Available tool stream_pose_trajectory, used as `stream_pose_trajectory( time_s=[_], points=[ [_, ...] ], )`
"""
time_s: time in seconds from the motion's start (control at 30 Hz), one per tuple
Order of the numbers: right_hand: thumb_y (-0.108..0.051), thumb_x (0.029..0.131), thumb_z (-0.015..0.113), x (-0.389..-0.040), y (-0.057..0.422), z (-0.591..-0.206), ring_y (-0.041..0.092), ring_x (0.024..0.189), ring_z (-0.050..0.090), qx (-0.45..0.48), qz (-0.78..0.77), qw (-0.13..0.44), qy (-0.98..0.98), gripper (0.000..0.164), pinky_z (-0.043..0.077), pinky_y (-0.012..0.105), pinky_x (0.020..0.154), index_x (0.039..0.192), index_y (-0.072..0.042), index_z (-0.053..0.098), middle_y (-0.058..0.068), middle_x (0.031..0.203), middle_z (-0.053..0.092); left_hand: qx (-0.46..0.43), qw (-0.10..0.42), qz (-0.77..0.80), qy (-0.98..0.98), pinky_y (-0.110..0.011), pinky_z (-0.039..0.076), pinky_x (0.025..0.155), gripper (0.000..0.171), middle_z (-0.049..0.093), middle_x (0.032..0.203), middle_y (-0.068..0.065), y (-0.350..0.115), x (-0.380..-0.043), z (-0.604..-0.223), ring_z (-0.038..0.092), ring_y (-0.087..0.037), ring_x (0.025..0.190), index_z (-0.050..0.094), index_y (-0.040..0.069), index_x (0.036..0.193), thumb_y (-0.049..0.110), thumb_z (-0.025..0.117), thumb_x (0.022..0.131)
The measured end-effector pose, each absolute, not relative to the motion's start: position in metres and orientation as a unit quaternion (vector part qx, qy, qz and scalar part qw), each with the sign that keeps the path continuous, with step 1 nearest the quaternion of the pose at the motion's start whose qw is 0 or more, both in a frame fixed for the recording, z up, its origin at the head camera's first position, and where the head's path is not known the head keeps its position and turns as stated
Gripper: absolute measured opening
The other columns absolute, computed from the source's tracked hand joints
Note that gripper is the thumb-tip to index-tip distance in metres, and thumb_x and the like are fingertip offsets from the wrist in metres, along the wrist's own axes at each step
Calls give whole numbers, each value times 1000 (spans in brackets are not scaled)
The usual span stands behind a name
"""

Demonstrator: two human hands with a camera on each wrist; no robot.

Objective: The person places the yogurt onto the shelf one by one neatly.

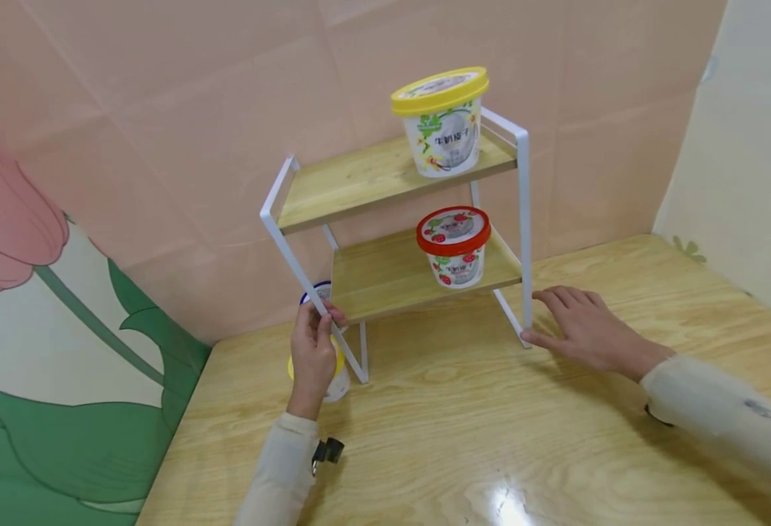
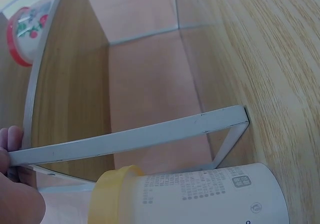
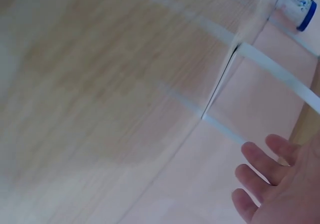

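Note:
A two-tier shelf rack [image 1: 392, 288] with wood boards and white metal legs stands on the wooden table. My left hand [image 1: 313, 354] grips its left front leg at the lower board's height, thumb and fingers around the bar. Beside the foot of the right front leg is my right hand [image 1: 579, 329], its fingers spread and its thumb at the leg; whether they touch I cannot tell. The upper board bears a yellow-lidded ice cream tub [image 1: 445, 135]. On the lower board sits a red-lidded tub [image 1: 456, 252].
Behind my left hand, a yellow-lidded tub [image 2: 210, 196] stands on the table by the left leg, partly hidden. A blue-lidded tub [image 3: 300, 11] is farther back. A pink-covered wall [image 1: 182, 146] rises behind the rack.

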State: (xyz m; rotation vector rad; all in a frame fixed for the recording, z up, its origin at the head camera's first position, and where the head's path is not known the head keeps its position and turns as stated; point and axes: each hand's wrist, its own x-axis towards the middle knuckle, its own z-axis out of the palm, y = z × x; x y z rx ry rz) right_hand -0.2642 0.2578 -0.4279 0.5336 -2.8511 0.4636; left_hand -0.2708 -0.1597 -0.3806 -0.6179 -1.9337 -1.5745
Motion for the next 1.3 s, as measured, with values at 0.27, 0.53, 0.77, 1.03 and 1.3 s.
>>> stream_pose_trajectory(
  time_s=[0.27,0.53,0.77,1.03,1.3],
  points=[
    [-53,96,57,-274,253,-424,46,134,39,176,196,179,-948,73,28,63,108,145,-2,40,23,142,49,-224,279,-589,-725,-19,57,86,19,59,96,-27,-160,-271,-381,63,-6,87,48,-13,113,3,44,104],
    [-28,93,64,-285,249,-420,44,122,48,244,259,313,-881,61,37,61,100,142,0,40,22,135,51,-230,282,-596,-716,-19,58,85,19,58,96,-28,-160,-271,-381,62,-6,88,48,-15,112,1,43,103],
    [-41,101,52,-290,245,-421,42,118,49,293,275,380,-833,60,37,47,102,139,5,44,24,129,55,-226,277,-600,-716,-18,57,86,17,58,96,-28,-159,-271,-380,62,-6,88,47,-14,112,-1,43,103],
    [-48,104,41,-304,224,-418,38,101,46,349,311,492,-735,67,29,18,95,124,16,46,30,113,55,-220,281,-599,-717,-18,57,86,17,58,95,-28,-161,-272,-381,62,-5,87,47,-14,112,0,43,103],
    [-36,105,46,-303,208,-400,7,106,51,348,408,515,-669,61,33,21,85,127,20,40,22,98,59,-231,277,-598,-715,-19,57,86,18,57,95,-28,-160,-272,-381,62,-6,88,47,-14,112,1,43,103]
  ],
)
